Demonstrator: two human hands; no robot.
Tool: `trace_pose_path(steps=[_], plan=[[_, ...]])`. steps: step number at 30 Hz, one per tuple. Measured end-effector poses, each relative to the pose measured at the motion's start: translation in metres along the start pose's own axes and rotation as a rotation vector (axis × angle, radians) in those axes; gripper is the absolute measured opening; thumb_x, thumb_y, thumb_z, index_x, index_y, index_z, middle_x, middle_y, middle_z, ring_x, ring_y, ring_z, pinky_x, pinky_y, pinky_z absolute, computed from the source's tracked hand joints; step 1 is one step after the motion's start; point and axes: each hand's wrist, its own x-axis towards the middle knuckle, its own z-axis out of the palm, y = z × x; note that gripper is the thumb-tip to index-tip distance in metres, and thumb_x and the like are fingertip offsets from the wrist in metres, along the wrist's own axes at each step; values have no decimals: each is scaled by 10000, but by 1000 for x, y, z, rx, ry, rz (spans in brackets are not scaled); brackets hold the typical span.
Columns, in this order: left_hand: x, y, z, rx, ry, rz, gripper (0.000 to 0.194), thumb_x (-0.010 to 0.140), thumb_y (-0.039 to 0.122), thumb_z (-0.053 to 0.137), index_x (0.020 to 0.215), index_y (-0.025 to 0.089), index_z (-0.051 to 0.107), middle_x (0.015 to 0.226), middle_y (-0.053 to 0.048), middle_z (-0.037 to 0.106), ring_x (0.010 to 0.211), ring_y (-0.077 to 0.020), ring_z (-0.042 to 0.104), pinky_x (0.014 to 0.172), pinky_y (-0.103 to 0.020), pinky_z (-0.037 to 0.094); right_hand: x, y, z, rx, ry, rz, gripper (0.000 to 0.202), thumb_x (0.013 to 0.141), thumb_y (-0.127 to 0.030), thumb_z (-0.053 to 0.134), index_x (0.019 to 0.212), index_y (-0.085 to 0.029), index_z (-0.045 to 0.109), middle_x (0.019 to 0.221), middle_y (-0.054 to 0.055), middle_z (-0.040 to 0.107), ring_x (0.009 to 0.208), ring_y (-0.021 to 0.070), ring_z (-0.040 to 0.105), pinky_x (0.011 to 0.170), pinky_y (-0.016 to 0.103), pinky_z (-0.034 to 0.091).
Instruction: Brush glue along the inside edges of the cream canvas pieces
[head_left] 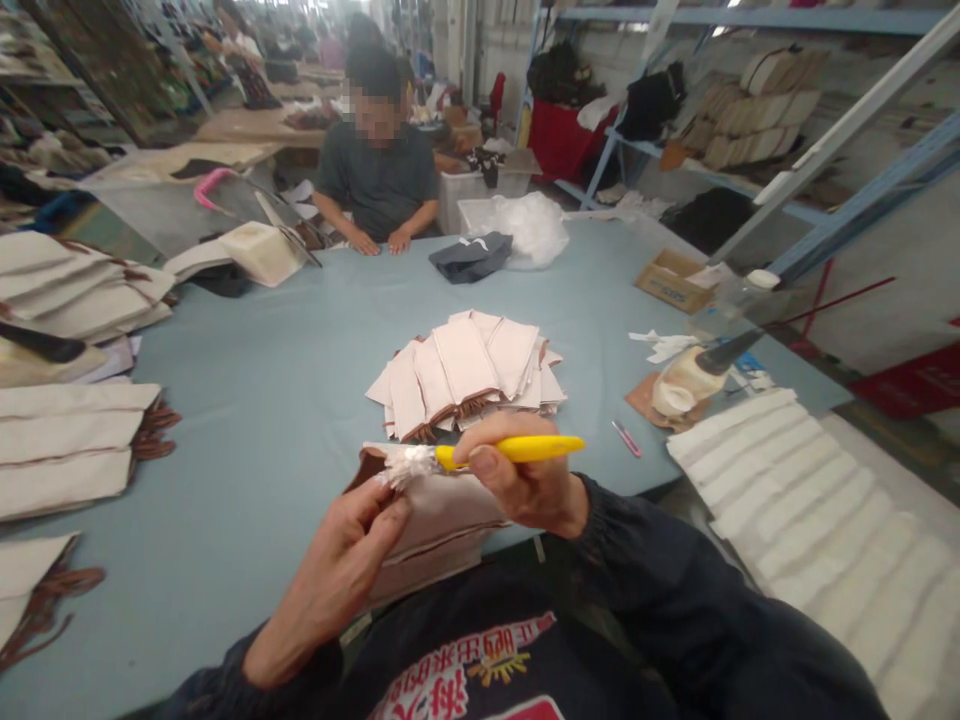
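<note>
My right hand [521, 480] is closed round a brush with a yellow handle [536, 448]. The brush's white, clumped bristles [411, 464] rest at the upper left edge of a cream fabric piece [442, 510] with brown lining. That edge is pinched by my left hand [356, 550], its fingertips right beside the bristles; the fingers' undersides are hidden. More cream pieces lie beneath, near my lap. Just beyond my hands, a fanned pile of cream fabric pieces [465, 365] with brown edges lies on the blue-grey table [262, 370].
At right stand a bottle-like pot [686, 385] on a brown scrap, a pink-handled small tool [627, 438], a cardboard box [675, 280] and layered white padding [817, 520]. Cream fabric stacks [71, 450] line the left. Across the table a co-worker [379, 170] rests both hands near dark cloth [471, 258].
</note>
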Motion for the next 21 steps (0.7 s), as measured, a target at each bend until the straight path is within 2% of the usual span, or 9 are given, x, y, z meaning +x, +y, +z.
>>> trace_pose_path(steps=[4,10,14,18,21], plan=[[-5,-3,4,-105,41,-75,317,894,462,569,720,198,564,750,-5,605,701,-172,531,641,-260,456,-3,3,0,-27,68,-6,265,1041,-334,497,870,-216,661,698,-2,713,587,113,668,525,242,527],[-10,-4,8,-222,-1,-138,310,880,474,596,771,184,611,733,-10,626,707,-181,560,632,-261,468,-4,-4,-4,-102,-35,-98,297,1055,-339,467,859,-221,656,714,3,742,622,110,697,581,241,567],[-10,-4,10,-212,22,-124,281,888,434,591,767,181,612,756,-13,635,711,-174,564,644,-260,475,-4,-6,-4,-103,-26,-72,265,1050,-315,474,880,-222,655,735,4,752,655,112,707,631,246,585],[-8,-8,15,-107,82,-5,274,912,364,550,717,179,604,708,2,599,637,-141,533,583,-235,453,-6,-2,-5,-80,-47,-48,252,1041,-303,486,874,-219,655,731,5,731,636,115,683,590,250,567],[-9,-12,21,45,158,232,242,914,227,517,678,193,559,628,28,548,568,-114,509,536,-208,423,-7,-1,-8,9,103,112,248,1038,-341,508,886,-218,661,649,-22,637,516,99,578,457,232,475]])
